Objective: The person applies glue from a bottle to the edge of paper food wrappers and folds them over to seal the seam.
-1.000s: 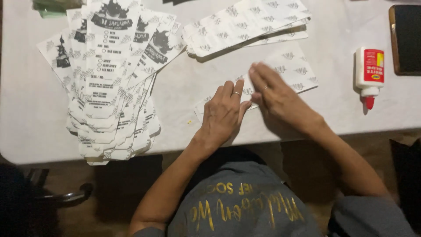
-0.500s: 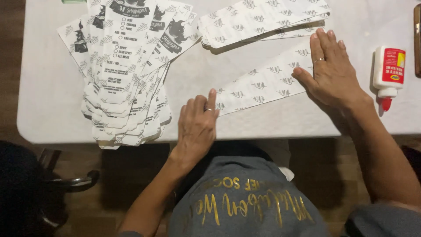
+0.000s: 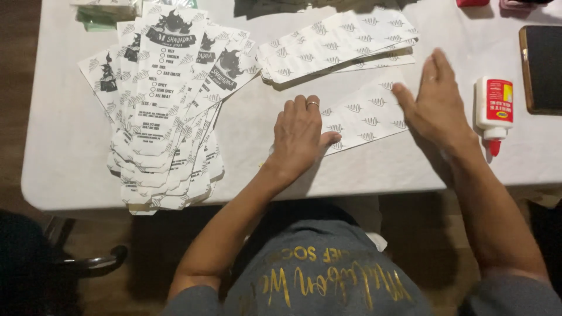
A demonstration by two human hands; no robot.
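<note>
View: a head camera looks straight down at a white table [image 3: 70, 175] and the person's two bare hands.
Far left: a dark chair [image 3: 88, 260] shows below the table edge.
Fanned pile [image 3: 164, 117]: many flat printed paper sleeves, white with black artwork and checkbox lines, overlap in a loose fan on the table's left part, well apart from both hands.
Left hand [image 3: 301, 137]: palm down, fingers together and flat, pressing the near left end of a single sleeve [image 3: 366, 117]; it grips nothing. A ring sits on one finger.
Sleeve: a long flat strip of white paper with small leaf marks, lying at a slant in the middle of the table between the two hands, just below the back stack.
Back stack [image 3: 339, 44]: more leaf-marked sleeves of the same kind, lying slantwise behind the hands.
Right hand [image 3: 436, 105]: open, fingers straight and close together, palm down at the sleeve's right end; the frame is blurred, so contact is uncertain. It holds nothing.
Handling: the sleeve looks light, thin and easily creased, likely to slide on the smooth table; flat palms at both ends or a pinch on a long edge seem the safest hold.
Glue bottle [image 3: 494, 111]: white with a red label and red tip, lying just right of the right hand.
Far right: a dark tablet [image 3: 544, 67] lies at the table edge.
</note>
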